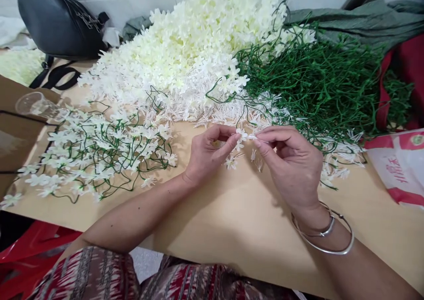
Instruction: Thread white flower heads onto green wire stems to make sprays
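My left hand [210, 152] pinches a white artificial flower [241, 135] between thumb and forefinger. Just right of it, my right hand [291, 163] is closed at the fingertips on a small white flower piece [252, 137]; its exact kind is too small to tell. The two sets of fingertips almost meet above the table [212, 220]. Below them lie a loose white flower [231, 162] and thin white stamen pieces [259, 164]. A heap of white stamens [212, 110] lies beyond my hands.
At the back rises a big pile of cream-white blossoms [198, 35]. Green plastic stems [318, 83] are heaped at right, beside a red-and-white bag [400, 165]. Flowers on green stems [102, 150] spread at left, near a clear plastic cup [36, 104] and a black bag [59, 24].
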`<action>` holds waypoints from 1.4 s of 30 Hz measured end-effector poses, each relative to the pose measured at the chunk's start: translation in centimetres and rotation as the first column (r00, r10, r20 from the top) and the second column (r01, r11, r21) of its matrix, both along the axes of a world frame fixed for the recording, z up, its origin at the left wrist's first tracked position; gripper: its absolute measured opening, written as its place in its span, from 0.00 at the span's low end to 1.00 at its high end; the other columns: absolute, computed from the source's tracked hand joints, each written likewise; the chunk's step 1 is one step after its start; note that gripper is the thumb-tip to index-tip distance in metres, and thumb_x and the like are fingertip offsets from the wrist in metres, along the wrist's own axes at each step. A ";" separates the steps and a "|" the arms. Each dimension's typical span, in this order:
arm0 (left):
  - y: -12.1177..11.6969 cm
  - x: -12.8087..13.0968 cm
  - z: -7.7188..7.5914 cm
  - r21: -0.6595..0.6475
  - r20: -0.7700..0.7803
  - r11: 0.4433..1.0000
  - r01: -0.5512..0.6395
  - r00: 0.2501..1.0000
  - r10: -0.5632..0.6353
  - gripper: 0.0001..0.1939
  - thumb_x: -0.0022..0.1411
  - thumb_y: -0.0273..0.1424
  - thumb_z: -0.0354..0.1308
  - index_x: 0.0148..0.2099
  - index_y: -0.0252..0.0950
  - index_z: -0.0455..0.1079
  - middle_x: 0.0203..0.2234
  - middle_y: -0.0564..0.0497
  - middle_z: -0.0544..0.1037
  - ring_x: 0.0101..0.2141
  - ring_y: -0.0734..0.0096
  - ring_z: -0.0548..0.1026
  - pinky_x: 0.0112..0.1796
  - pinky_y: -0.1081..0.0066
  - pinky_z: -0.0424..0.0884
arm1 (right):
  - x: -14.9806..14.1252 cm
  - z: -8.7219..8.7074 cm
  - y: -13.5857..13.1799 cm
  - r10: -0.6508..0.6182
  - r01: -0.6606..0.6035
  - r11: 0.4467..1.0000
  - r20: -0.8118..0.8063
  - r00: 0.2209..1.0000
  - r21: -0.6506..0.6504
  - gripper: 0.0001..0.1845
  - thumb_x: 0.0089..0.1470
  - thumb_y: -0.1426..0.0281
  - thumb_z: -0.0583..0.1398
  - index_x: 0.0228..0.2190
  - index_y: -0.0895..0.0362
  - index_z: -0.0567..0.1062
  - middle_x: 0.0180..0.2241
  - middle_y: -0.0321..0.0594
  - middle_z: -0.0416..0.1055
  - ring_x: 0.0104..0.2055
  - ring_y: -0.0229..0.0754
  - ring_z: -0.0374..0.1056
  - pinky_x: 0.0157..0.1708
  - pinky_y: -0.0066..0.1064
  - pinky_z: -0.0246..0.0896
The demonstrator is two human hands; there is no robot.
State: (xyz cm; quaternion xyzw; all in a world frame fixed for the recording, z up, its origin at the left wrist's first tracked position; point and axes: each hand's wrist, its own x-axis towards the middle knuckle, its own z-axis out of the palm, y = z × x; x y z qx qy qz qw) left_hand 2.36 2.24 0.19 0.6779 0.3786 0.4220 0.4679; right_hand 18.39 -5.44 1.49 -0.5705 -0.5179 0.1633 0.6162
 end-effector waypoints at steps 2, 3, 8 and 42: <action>-0.2 0.0 0.2 -0.023 0.016 0.999 0.026 1.000 -0.026 0.15 0.68 0.44 0.69 0.40 0.36 0.79 0.33 0.50 0.84 0.35 0.70 0.82 0.39 0.72 0.78 | 0.0 -0.3 0.0 -0.006 0.008 1.000 0.081 0.997 -0.019 0.02 0.60 0.72 0.70 0.34 0.52 0.83 0.37 0.39 0.79 0.42 0.45 0.77 0.37 0.38 0.72; -0.4 0.0 0.2 -0.033 0.029 0.999 0.037 0.999 -0.036 0.15 0.68 0.43 0.69 0.40 0.36 0.79 0.33 0.50 0.85 0.35 0.71 0.82 0.40 0.72 0.78 | 0.1 -0.4 0.1 -0.004 0.008 0.999 0.108 0.994 -0.032 0.02 0.61 0.71 0.70 0.35 0.52 0.83 0.38 0.39 0.79 0.42 0.45 0.77 0.38 0.39 0.72; -0.6 0.0 0.2 -0.123 0.113 0.988 0.088 0.991 -0.074 0.16 0.67 0.44 0.69 0.41 0.35 0.80 0.35 0.47 0.86 0.34 0.71 0.83 0.38 0.72 0.79 | 0.3 -0.4 0.0 -0.032 0.033 0.999 0.228 0.973 -0.001 0.03 0.62 0.71 0.69 0.36 0.50 0.83 0.39 0.39 0.78 0.44 0.46 0.77 0.45 0.44 0.76; 0.2 -1.1 1.2 0.196 0.020 0.980 0.033 0.999 -0.038 0.10 0.74 0.36 0.62 0.52 0.37 0.77 0.46 0.44 0.86 0.45 0.65 0.84 0.50 0.65 0.81 | 0.0 -1.9 0.3 0.059 -0.119 0.979 -0.329 0.943 -0.168 0.05 0.60 0.64 0.70 0.34 0.49 0.80 0.42 0.39 0.84 0.47 0.44 0.80 0.51 0.40 0.73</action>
